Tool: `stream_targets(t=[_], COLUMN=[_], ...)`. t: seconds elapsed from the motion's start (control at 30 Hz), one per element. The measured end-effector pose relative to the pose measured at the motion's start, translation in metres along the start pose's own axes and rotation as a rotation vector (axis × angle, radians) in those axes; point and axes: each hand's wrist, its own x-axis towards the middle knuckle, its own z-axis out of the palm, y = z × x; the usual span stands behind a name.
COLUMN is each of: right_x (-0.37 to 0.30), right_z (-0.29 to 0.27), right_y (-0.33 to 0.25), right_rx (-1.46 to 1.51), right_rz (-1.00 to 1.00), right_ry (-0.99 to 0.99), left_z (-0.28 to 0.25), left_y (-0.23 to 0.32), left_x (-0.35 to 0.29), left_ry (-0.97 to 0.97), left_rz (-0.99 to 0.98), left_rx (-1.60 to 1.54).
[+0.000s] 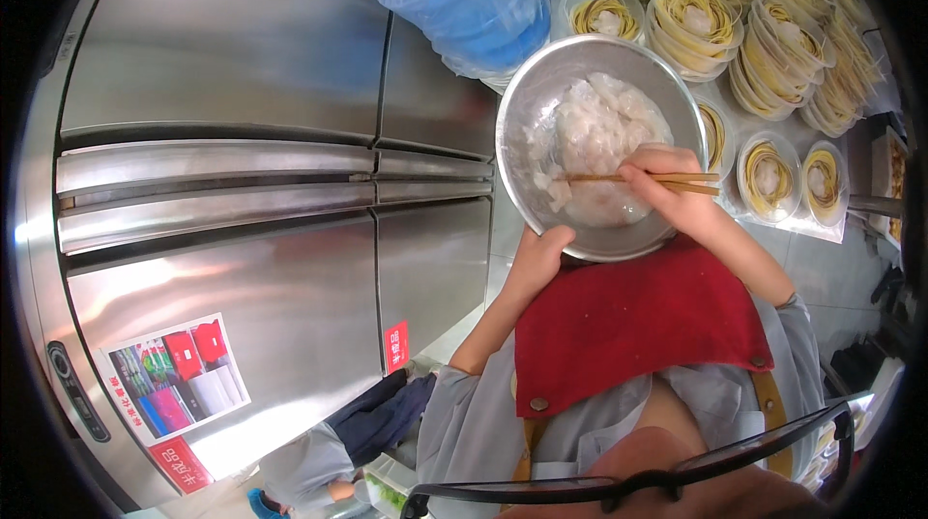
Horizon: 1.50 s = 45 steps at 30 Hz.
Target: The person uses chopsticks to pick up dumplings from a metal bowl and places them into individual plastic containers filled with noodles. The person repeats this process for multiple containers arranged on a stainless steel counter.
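Note:
A round metal bowl (541, 84) is tilted in front of my chest, holding a heap of pale, translucent, wet food pieces (609, 128) that look raw. My left hand (543, 250) grips the near-left rim, its thumb over the edge and its fingers hidden underneath. Wooden chopsticks (594, 177) are pinched in my right hand (669, 186), which is over the right side of the bowl. Their tips point left and touch some small pale pieces at the heap's lower left.
Stacked clear bowls of yellow noodles (694, 21) cover the table at far right; single noodle bowls (769, 176) stand nearer. Blue containers in plastic wrap (474, 7) stand behind the metal bowl. A steel refrigerator (222, 55) fills the left. Another person (309, 456) is at lower left.

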Motion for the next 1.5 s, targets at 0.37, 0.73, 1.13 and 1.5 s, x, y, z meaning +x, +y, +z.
stream_targets(t=[0.37,0.73,1.13,1.5], right_x=[-0.008,-0.004,-0.001,0.01], right_z=[-0.005,-0.001,0.003,0.02], right_y=[0.003,-0.001,-0.003,0.057], right_rx=[-0.363,-0.269,-0.236,1.236], right_rz=[-0.422,-0.35,-0.266,0.723], right_ry=[-0.032,-0.016,-0.004,0.156], left_z=[-0.002,-0.002,-0.004,0.008], left_y=[0.005,0.001,0.002,0.017], left_x=[0.001,0.003,0.004,-0.002], left_ry=[-0.027,-0.03,-0.056,0.018], left_rz=[-0.02,0.055,0.042,0.163], left_rx=[-0.006,-0.058,-0.044,-0.1])
